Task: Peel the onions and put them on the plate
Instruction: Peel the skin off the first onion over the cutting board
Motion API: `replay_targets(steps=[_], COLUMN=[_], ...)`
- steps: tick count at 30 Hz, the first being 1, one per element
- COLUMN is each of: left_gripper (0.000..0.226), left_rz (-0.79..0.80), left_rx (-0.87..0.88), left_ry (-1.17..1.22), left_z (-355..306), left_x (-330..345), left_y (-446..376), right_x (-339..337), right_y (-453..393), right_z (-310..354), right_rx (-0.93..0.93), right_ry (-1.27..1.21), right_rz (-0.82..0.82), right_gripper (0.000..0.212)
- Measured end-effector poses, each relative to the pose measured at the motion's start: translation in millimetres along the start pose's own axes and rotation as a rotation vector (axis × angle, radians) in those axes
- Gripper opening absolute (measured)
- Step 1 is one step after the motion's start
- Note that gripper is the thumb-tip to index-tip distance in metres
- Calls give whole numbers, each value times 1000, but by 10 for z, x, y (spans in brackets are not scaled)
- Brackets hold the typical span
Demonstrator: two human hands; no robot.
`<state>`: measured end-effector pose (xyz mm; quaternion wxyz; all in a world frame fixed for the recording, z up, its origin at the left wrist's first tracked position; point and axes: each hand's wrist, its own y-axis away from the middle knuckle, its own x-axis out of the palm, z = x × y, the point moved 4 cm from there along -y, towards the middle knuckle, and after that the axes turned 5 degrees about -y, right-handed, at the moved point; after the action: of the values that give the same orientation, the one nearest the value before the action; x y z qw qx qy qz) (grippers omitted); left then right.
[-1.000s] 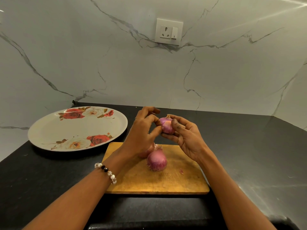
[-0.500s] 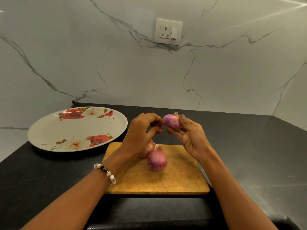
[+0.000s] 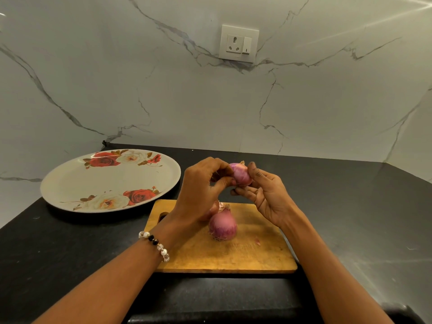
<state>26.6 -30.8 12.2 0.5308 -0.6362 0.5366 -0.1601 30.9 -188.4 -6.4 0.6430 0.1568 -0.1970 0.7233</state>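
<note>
A small pink onion (image 3: pixel 240 174) is held in the air above the wooden cutting board (image 3: pixel 257 256). My right hand (image 3: pixel 268 197) grips it from the right with thumb and fingers. My left hand (image 3: pixel 203 188) pinches at the onion's left side with curled fingertips. A larger onion (image 3: pixel 223 226) in its skin stands on the board below. Another onion (image 3: pixel 214 210) lies behind it, mostly hidden by my left hand. The white plate with red roses (image 3: pixel 70 183) sits to the left and holds nothing.
A small scrap of onion skin (image 3: pixel 257 241) lies on the board. The black counter (image 3: pixel 350 206) runs to a marble wall with a power socket (image 3: pixel 239 43). The counter's front edge is just below the board.
Both hands rose slightly with the small onion. My left fingers, apart from the onion half a second ago, have closed in onto its left side.
</note>
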Motion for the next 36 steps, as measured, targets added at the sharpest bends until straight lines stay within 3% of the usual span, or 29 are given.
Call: replay_targets(steps=[6,36], left_gripper=[17,15], left_rz=[-59,-1], left_rx=[-35,9], left_ry=[-35,-14], left_z=[4,101], left_x=[-46,-55], left_y=[-25,-19], right_x=[3,-3], right_y=[5,10], right_z=[-15,5], right_rx=[29,-14], right_ry=[44,154], right_rz=[5,5], right_gripper=[48,47])
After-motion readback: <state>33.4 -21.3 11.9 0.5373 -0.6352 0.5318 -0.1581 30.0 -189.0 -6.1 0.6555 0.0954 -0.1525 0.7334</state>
